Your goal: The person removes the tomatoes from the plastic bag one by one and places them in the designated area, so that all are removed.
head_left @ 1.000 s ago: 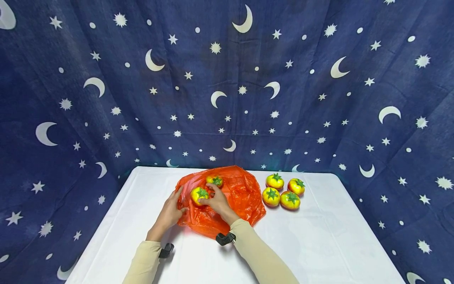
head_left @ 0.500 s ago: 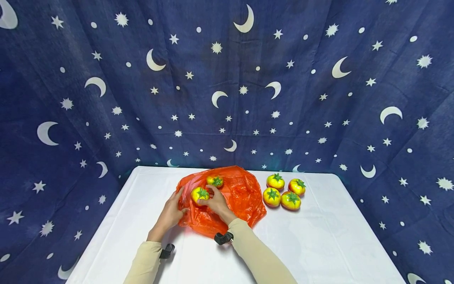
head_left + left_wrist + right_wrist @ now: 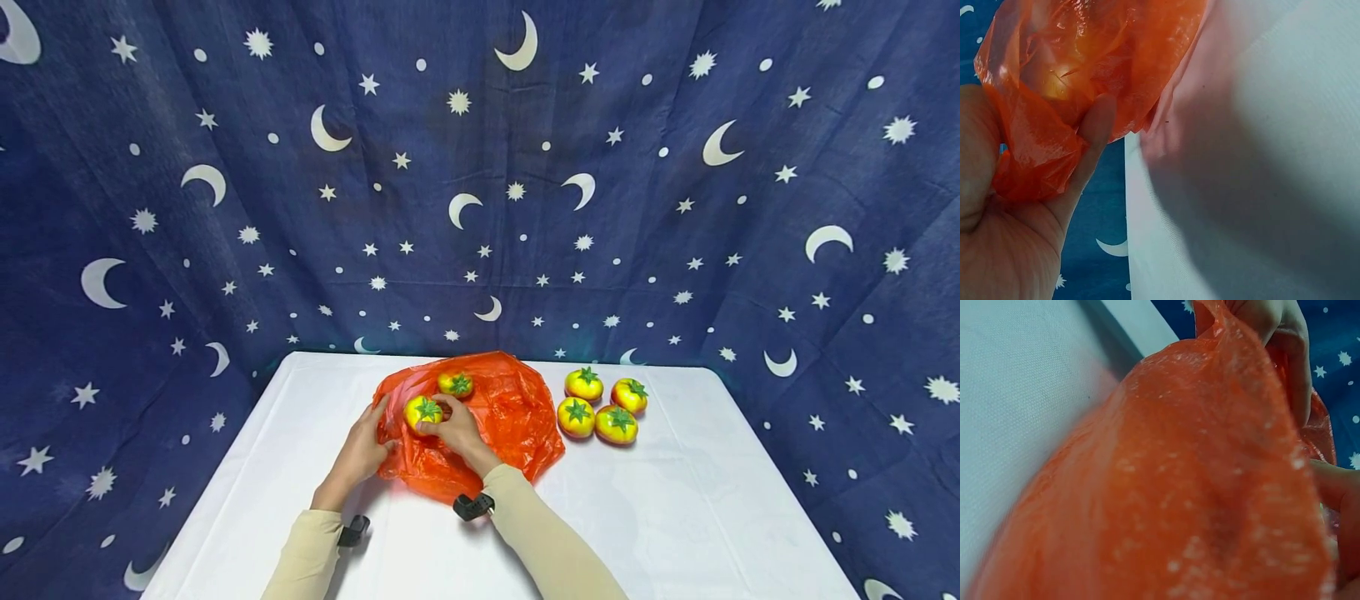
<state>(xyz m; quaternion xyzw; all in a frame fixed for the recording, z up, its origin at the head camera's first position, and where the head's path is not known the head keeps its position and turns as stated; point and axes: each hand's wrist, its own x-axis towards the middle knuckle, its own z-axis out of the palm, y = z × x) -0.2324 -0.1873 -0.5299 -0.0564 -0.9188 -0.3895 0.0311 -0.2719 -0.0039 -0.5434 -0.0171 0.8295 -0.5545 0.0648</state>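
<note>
A crinkled red plastic bag (image 3: 517,408) lies on the white table, its mouth spread. My left hand (image 3: 360,450) grips the bag's left edge; in the left wrist view the plastic bunches between thumb and fingers. Inside the bag's mouth, my right hand (image 3: 459,429) holds a yellow-red tomato (image 3: 422,412) with a green star-shaped top, thumb and fingers around its right side. A second tomato (image 3: 454,383) sits in the bag just behind it. The right wrist view is mostly filled by the bag (image 3: 1179,475), which hides much of the right hand.
Several more tomatoes (image 3: 617,425) stand in a close cluster on the table (image 3: 675,517), right of the bag. A dark blue curtain (image 3: 420,167) with moons and stars hangs behind the table and along its sides.
Almost nothing differs. Both hands, the bag and the tomatoes keep their places; only a slight shift of the whole head view shows.
</note>
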